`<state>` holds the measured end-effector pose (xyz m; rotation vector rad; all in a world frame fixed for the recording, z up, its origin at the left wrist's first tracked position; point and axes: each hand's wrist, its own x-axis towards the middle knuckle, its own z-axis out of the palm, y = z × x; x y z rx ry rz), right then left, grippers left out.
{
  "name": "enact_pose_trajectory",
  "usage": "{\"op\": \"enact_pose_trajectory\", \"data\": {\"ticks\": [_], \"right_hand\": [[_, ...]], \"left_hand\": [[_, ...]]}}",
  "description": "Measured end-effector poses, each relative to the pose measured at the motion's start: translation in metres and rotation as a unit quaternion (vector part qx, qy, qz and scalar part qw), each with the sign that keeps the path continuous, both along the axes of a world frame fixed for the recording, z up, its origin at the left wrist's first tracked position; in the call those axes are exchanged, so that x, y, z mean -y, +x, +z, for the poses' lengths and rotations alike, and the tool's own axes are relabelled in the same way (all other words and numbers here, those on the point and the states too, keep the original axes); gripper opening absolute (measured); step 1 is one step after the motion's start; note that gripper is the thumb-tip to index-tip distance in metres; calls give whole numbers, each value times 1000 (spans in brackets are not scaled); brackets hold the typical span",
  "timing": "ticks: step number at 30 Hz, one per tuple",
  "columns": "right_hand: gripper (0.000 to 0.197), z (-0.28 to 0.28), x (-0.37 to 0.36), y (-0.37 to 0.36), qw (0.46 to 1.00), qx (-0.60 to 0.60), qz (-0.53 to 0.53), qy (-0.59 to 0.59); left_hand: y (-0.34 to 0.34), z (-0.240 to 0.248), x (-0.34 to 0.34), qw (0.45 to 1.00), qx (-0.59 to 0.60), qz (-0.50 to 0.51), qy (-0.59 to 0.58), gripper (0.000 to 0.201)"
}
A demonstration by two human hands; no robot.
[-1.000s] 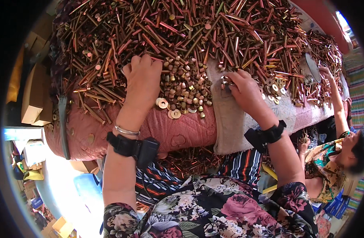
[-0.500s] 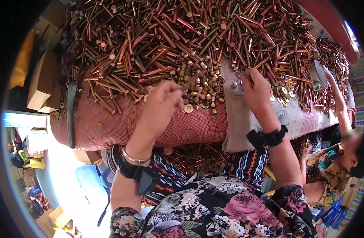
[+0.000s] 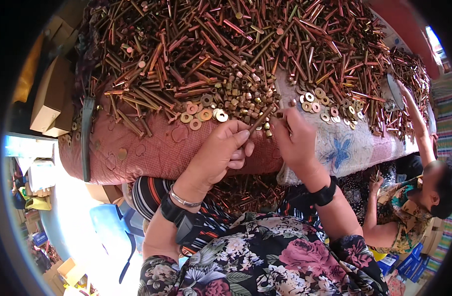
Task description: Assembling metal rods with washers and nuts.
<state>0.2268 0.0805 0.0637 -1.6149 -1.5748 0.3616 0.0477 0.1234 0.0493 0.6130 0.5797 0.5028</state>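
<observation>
My left hand point(image 3: 221, 150) is closed, its thumb and fingertips pinching a slim copper-brown metal bolt point(image 3: 263, 118) that slants up to the right. Close beside the bolt's upper end, my right hand point(image 3: 297, 140) has its fingers bent together; whatever they hold is hidden and slightly blurred. Just beyond both hands lies a pile of small brassy nuts point(image 3: 243, 91). Flat washers point(image 3: 205, 115) are spread left of the nuts, and more washers point(image 3: 312, 101) lie to their right on a white cloth. A big heap of copper-coloured bolts and tubes point(image 3: 201, 49) covers the far side.
A red quilted cloth point(image 3: 137, 158) and a white cloth point(image 3: 342, 153) cover the near edge. A dark flat strip point(image 3: 88, 143) hangs at the left, by cardboard boxes point(image 3: 51, 98). At right, a co-worker point(image 3: 403, 217) reaches into the heap near a metal dish point(image 3: 395, 91).
Both hands have come together and nearer to me, my right hand moving left. The bolt now shows plainly in my left hand. Washers the hands covered are visible.
</observation>
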Motion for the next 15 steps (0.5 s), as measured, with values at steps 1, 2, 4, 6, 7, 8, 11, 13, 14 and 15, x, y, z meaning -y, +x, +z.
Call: {"op": "enact_pose_trajectory", "data": {"ticks": [1,2,4,6,7,8,11,13,14,15], "right_hand": [[10,-2,3,-1,998,41,10,49],[10,-4,4,-1,992,82,21,97],[10,-10,4,-2,999,-2,-26,43],[10,-10,2,-2,993,-87,-73,-11],[10,-7,-3,-2,970,-229,-68,-34],[10,-6,-5,-2,927,-366,-61,-56],[7,-6,-2,-3,972,-231,-32,-32],[6,3,4,-7,992,-118,-28,-27],[6,6,5,-8,999,-4,-24,-21],[6,0,5,-8,999,-4,-23,-22]], "left_hand": [[-1,1,0,1000,-3,-6,6,12],[-1,1,0,1000,-7,-12,12,11],[-2,2,0,1000,-12,-19,6,11],[-2,1,0,999,-17,-27,1,11],[-2,0,1,999,-22,-32,12,11],[-2,-2,1,999,-27,-38,24,11],[-1,-3,2,999,-33,-10,21,12],[-1,-5,2,1000,-20,-13,10,12],[-2,-6,1,1000,-8,-16,0,12],[-2,-5,1,1000,-9,-15,-1,12]]}}
